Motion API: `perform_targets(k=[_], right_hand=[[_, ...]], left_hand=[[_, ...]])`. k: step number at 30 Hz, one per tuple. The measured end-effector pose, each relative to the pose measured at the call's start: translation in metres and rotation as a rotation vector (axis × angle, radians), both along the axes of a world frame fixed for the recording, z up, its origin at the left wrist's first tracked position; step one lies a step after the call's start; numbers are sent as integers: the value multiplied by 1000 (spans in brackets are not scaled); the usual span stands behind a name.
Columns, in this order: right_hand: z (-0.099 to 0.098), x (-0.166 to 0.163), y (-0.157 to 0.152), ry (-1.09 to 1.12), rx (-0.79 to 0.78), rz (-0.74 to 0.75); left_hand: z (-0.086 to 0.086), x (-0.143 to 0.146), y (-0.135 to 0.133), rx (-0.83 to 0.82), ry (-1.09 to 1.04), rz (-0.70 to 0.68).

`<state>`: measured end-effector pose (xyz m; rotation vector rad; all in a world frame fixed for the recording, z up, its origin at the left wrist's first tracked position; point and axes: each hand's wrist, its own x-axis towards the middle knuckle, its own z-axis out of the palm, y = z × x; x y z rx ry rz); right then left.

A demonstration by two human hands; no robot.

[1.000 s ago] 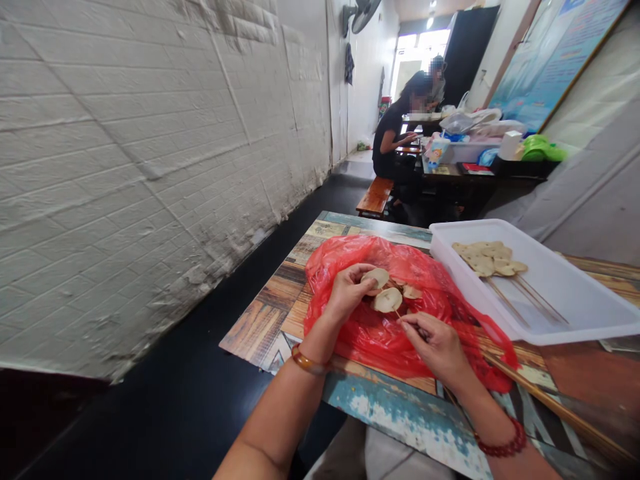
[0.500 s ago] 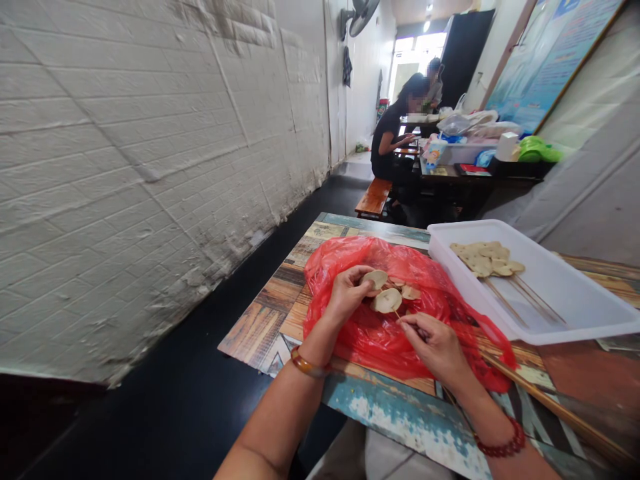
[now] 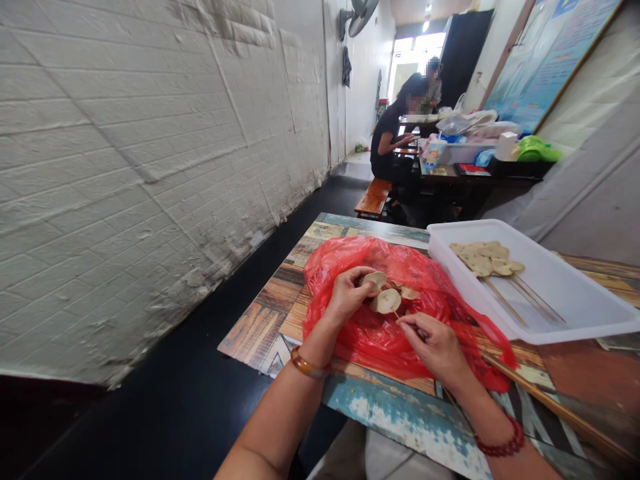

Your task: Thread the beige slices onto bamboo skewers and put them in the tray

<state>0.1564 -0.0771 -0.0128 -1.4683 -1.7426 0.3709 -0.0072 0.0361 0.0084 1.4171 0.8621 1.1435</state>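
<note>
A red plastic bag (image 3: pixel 400 333) lies open on the patterned table (image 3: pixel 280 313) with pale round slices inside. My left hand (image 3: pixel 347 292) is closed on one slice (image 3: pixel 376 279) at its top. My right hand (image 3: pixel 436 345) pinches a thin wooden skewer (image 3: pixel 399 316) whose tip carries another slice (image 3: pixel 387 301). The two slices are close together, almost touching. A white plastic tray (image 3: pixel 575 300) to the right holds finished skewers (image 3: pixel 487 260) of the same slices.
Long bamboo sticks (image 3: pixel 550 407) lie along the table's right side. A white brick wall runs along the left, with dark floor between. Farther back, a person in black sits on a wooden bench (image 3: pixel 374 197) at a cluttered table (image 3: pixel 475 167).
My left hand has brought its slice slightly down toward the slice on the skewer. My right hand has stayed almost still.
</note>
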Motion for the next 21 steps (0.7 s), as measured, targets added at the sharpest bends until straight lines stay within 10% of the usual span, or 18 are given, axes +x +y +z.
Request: perform_targets(k=[21], right_hand=[[-7, 0, 3, 9, 25, 5]], left_hand=[[1, 4, -4, 39, 79, -46]])
